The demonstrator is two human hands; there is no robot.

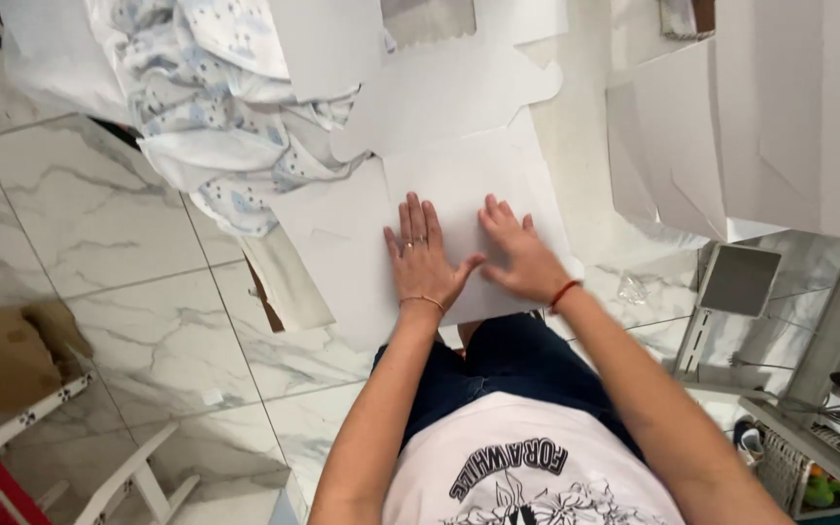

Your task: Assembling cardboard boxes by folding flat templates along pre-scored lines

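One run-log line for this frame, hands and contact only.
left hand: flat on white cardboard sheet | right hand: flat on same sheet | thumbs nearly meeting | folded white boxes at right

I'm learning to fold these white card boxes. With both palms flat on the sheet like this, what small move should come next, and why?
Probably slide both hands outward along the panel to press the crease. The left hand and right hand lie flat, side by side, on the white card sheet, which still lies unfolded with its flaps spread. Folded white boxes stand to the right.
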